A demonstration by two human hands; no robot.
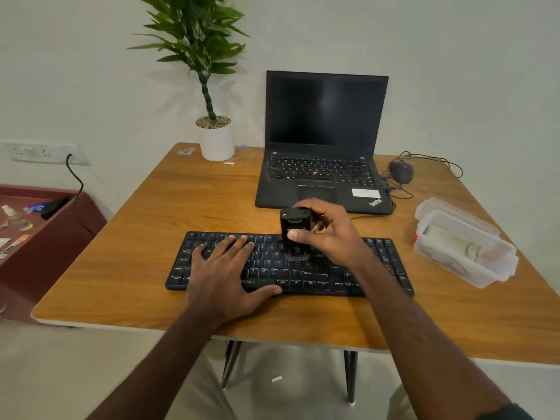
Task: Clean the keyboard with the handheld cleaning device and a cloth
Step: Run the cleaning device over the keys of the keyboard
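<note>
A black keyboard [378, 268] lies near the front edge of the wooden table [127, 262]. My right hand [330, 234] grips a black cylindrical cleaning device [294, 231] held upright, with its brush end down on the keys at the keyboard's middle. My left hand [227, 268] lies flat on the keyboard's left half, fingers straight and the thumb along the front edge. No loose cloth is visible on the table.
An open black laptop [324, 140] stands behind the keyboard, with a wired mouse [401, 171] to its right. A clear plastic box [463, 244] with something pale inside sits at the right. A potted plant [216, 137] stands at the back left. A red cabinet [45, 237] is left of the table.
</note>
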